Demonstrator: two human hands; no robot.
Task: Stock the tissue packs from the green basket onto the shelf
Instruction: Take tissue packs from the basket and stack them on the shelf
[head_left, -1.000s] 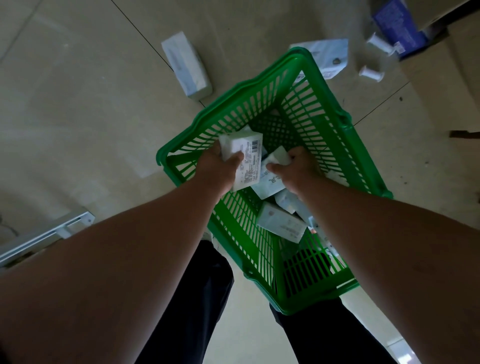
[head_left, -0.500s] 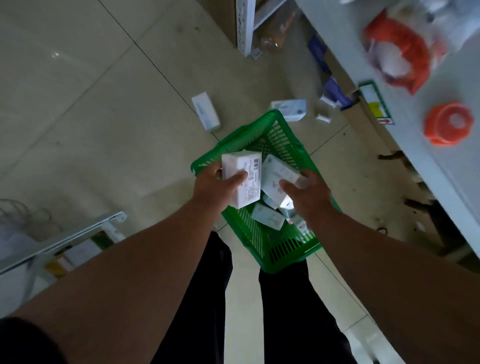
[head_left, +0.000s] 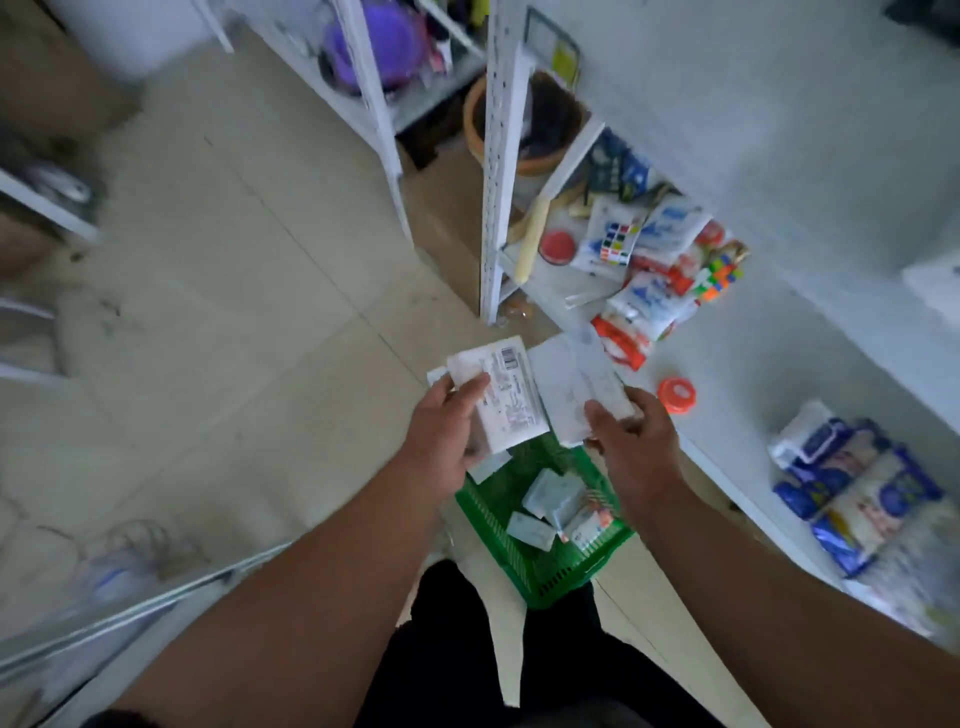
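My left hand (head_left: 447, 426) grips a white tissue pack (head_left: 511, 397) with a barcode on its face. My right hand (head_left: 631, 431) holds a second white tissue pack (head_left: 569, 387) beside it. Both packs are lifted above the green basket (head_left: 587, 566), which stands on the floor between my feet. Several more tissue packs (head_left: 553, 493) lie inside the basket. The white shelf (head_left: 737, 384) runs along the right, close to my right hand.
On the shelf sit an orange lid (head_left: 676, 395), red and white bags (head_left: 639, 306), a colourful cube (head_left: 719, 273) and blue tissue bundles (head_left: 852, 483). A white upright post (head_left: 498, 171) stands ahead, with a brown pot (head_left: 524, 124) behind it. Another white rack (head_left: 130, 608) lies at the lower left.
Both hands have risen out of the basket with a pack each and moved toward the shelf. My view has tilted up from the floor to the shelves.
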